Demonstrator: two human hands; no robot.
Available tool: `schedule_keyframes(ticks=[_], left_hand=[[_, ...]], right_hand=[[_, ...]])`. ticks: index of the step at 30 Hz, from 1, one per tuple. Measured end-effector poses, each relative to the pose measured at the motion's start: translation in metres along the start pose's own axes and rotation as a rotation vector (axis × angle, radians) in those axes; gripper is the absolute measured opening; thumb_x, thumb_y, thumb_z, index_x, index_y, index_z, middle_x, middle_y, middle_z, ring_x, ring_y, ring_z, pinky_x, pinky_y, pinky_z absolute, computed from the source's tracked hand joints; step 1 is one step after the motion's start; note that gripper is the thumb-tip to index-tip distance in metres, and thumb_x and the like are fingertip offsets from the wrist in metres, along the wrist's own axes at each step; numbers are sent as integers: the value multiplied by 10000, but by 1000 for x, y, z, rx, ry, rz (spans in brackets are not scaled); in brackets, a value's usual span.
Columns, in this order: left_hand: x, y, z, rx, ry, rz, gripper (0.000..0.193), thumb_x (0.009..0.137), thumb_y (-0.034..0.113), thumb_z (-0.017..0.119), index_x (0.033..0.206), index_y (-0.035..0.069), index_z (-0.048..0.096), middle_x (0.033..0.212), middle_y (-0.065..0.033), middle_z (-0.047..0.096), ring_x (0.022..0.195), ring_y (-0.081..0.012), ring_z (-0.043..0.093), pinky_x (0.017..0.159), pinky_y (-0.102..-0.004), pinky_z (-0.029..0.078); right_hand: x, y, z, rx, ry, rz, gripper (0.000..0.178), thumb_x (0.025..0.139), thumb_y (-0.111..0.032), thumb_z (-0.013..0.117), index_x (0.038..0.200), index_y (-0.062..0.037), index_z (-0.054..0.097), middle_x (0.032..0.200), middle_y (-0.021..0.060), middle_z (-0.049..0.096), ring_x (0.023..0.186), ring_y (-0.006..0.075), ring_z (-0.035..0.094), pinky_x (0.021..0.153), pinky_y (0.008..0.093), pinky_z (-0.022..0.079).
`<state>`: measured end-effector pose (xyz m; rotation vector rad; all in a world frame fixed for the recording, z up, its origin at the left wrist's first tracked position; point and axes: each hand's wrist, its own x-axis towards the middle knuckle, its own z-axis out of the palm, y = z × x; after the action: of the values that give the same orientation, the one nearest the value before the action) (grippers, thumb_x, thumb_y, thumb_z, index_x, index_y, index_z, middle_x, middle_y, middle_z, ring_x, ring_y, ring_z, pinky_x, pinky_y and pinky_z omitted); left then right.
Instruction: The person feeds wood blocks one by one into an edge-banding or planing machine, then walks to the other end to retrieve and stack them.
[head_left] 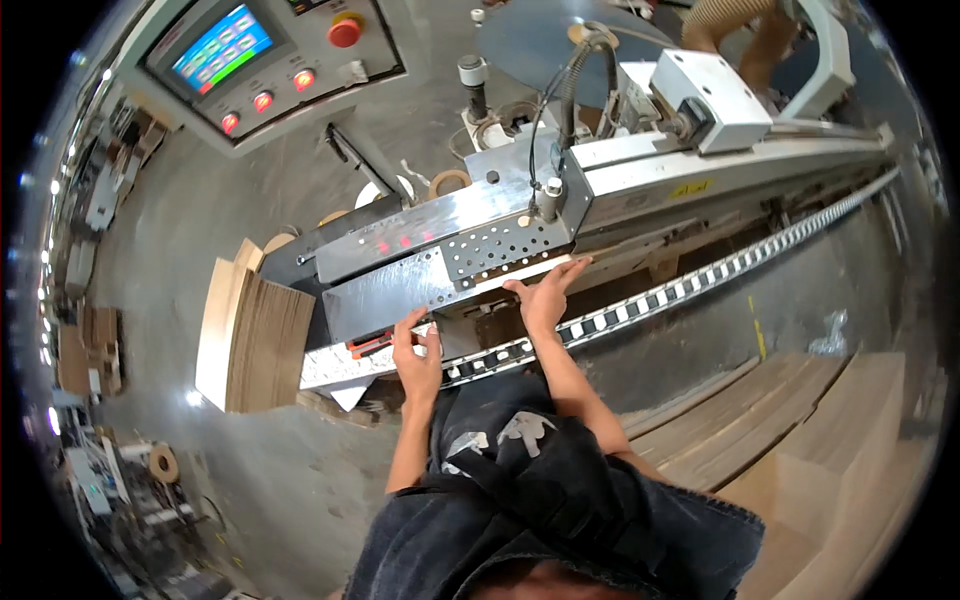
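My left hand [416,352] is at the front edge of the machine's smooth metal feed plate [390,295], its fingers bent and apart. Just left of it, an orange-red tool [371,345], possibly a utility knife, lies on a white-topped ledge. My right hand [545,300] is farther right, fingers stretched out along a narrow pale strip [525,273] that looks like a board's edge. This strip runs along the front of a perforated dark plate [505,247], toward the machine's housing. Whether my left fingertips touch the board cannot be made out.
A stack of thin brown panels [268,345] stands at the machine's left end. Along its front runs a roller track [680,290]. A control panel [270,75] with lit buttons rises at upper left. Long wooden boards [760,420] lie at lower right.
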<state>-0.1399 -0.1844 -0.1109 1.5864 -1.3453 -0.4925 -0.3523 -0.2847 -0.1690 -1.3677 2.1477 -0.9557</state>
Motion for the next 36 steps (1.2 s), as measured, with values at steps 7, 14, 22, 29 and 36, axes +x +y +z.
schedule_keyframes(ticks=[7, 14, 22, 29, 36], left_hand=[[-19, 20, -18, -26, -10, -11, 316, 977, 27, 675, 1293, 34, 667, 1226, -107, 682, 800, -152, 595, 791, -301, 524], [15, 24, -98, 35, 146, 166, 338, 950, 41, 712, 1283, 14, 662, 1279, -151, 676, 1109, -297, 687, 977, -384, 547], [65, -26, -312, 539, 440, 125, 415, 878, 188, 791, 1272, 116, 683, 1422, -167, 626, 1311, -392, 575, 1118, -520, 439], [72, -94, -416, 858, 178, -151, 892, 700, 538, 902, 1456, 151, 628, 1580, -245, 468, 1501, -441, 377, 1250, -570, 284], [78, -100, -435, 674, 130, -128, 952, 582, 533, 943, 1427, 203, 657, 1549, -205, 493, 1448, -405, 417, 1222, -527, 287]], right_hand=[[25, 21, -26, -114, 76, 36, 1326, 770, -558, 896, 1618, 153, 165, 1714, 381, -12, 1425, 538, 479, 1044, 517, 574], [-4, 66, -9, -86, 4, -52, 912, 1005, -499, 712, 1622, 47, 320, 1697, 324, 216, 1486, 511, 407, 1135, 562, 481], [-104, 2, 23, -230, -139, -305, 588, 1030, -371, 676, 1503, -56, 524, 1613, 176, 434, 1324, 420, 568, 1043, 535, 478], [-118, -11, 27, -432, -162, -316, 479, 1034, -414, 648, 1323, -35, 685, 1344, 177, 670, 1185, 400, 631, 1055, 524, 434], [-119, -7, 31, -477, -134, -349, 407, 1062, -414, 604, 1188, -52, 741, 1208, 133, 748, 1105, 365, 679, 1027, 503, 439]])
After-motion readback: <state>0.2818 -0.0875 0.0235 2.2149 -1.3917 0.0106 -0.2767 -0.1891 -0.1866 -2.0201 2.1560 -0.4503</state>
